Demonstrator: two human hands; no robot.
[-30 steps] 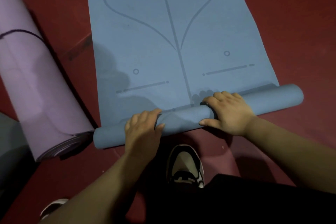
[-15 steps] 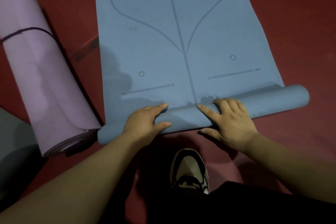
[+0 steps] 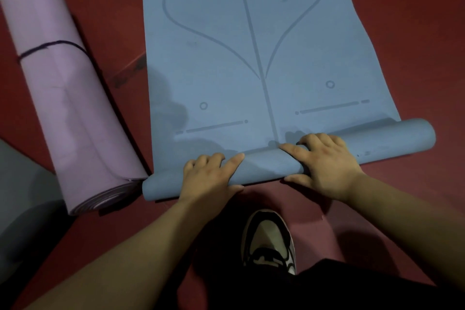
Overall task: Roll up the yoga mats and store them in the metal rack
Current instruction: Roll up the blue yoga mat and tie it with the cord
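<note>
Fingers (image 3: 312,141) of the right hand (image 3: 327,163) are spread and curled over the far side of the rolled part, thumb hooked under the near edge; not a closed fist, more a cupped press. Left hand (image 3: 211,173) does the same a little nearer and to the left, fingers draped over the top, thumb along the near side. Both palms bear down on the roll.

The blue yoga mat (image 3: 251,58) lies flat on the red floor (image 3: 415,33), running away from the person. Only its near end is wound up: a slim blue roll (image 3: 390,138) lying crosswise, its right end farther away than its left, so it sits at a slant to the mat's printed centre line. Most of the mat is unrolled.

Left of it lies a pink rolled mat (image 3: 68,98), bound with a dark cord (image 3: 50,48); its near end all but touches the left end of the blue roll. A shoe (image 3: 266,241) stands just near of the roll. No metal rack in view.

Risks, as I judge them: the slant may carry on, so the roll cones out and one end telescopes. Hands sit close to the middle, so the outer ends may wind loose. The left end could snag on the pink mat.
</note>
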